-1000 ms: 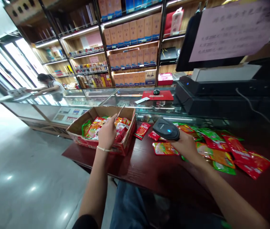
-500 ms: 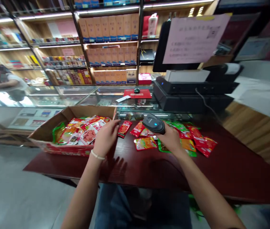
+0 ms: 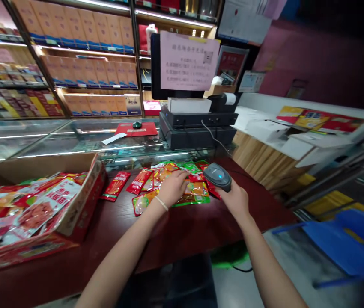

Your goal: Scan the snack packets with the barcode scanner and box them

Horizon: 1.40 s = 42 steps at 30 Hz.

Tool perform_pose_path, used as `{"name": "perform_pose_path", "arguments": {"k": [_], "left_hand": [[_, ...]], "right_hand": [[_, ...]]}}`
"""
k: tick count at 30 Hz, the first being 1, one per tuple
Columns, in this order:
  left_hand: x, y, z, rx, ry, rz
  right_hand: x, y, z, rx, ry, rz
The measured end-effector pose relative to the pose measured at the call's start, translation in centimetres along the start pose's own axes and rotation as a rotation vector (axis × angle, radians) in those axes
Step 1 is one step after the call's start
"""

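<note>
1. The left hand (image 3: 174, 188) lies palm down on the packets (image 3: 141, 182), fingers curled over them; whether it grips one I cannot tell
2. The right hand (image 3: 235, 199) is closed around a scanner (image 3: 217, 176), held just above the right edge of the pile, blue light showing on top
3. The packets lie spread near the far edge of the table (image 3: 185, 231), under and left of the hands
4. One red packet (image 3: 115, 186) lies apart, between the pile and a box (image 3: 85, 192)
5. The box stands on the table at the left, full of more such packs
</note>
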<state>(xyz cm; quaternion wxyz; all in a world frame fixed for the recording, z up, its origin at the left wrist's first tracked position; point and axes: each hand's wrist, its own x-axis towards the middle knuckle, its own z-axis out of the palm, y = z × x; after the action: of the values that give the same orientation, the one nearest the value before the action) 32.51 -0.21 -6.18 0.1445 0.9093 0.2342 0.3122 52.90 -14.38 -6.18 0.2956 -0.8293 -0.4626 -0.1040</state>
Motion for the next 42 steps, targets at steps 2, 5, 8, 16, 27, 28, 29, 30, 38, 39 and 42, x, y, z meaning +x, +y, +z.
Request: {"name": "perform_pose_path", "arguments": {"k": [2,5,8,16,27,28,29,30,38,39,42], "left_hand": [[1.6,0.9,2.6,0.000,-0.058,0.048],[3.6,2.3,6.1,0.015,-0.148,0.137],[5.1,3.2,9.1,0.059,-0.201,0.175],[5.4,4.0,12.2,0.191,-0.293,0.085],[0.8,1.1,7.8,0.159,-0.052,-0.073],[0.2,0.2,7.0,0.080,0.034,-0.116],[-0.3,-0.7,6.2,-0.013,0.131,-0.163],[-0.9,-1.7,5.3,-0.119,0.232,-0.213],[-4.6,-7.8,-1.2,-1.265,0.736,-0.696],[-4.9,-8.4,-1.7,-1.343,0.776,-0.723],[-6.0,-10.1,-2.5,-1.474,0.854,-0.770]], "right_hand": [[0.0,1.8,-0.5,-0.006,0.022,0.021],[0.0,4.0,-0.9,-0.042,0.051,0.058],[-0.2,5.6,-1.1,-0.065,0.072,0.096],[-0.6,7.0,-1.7,-0.098,0.082,0.208],[-0.4,3.6,-1.1,-0.074,0.101,0.119],[-0.3,3.1,-0.9,-0.063,0.102,0.099],[-0.2,2.6,-0.6,-0.049,0.104,0.077],[-0.1,2.0,-0.4,-0.032,0.106,0.054],[2.0,-5.4,2.9,0.070,0.105,-0.113],[2.4,-6.6,3.4,0.080,0.096,-0.132],[3.2,-9.9,5.1,0.127,0.056,-0.204]]}}
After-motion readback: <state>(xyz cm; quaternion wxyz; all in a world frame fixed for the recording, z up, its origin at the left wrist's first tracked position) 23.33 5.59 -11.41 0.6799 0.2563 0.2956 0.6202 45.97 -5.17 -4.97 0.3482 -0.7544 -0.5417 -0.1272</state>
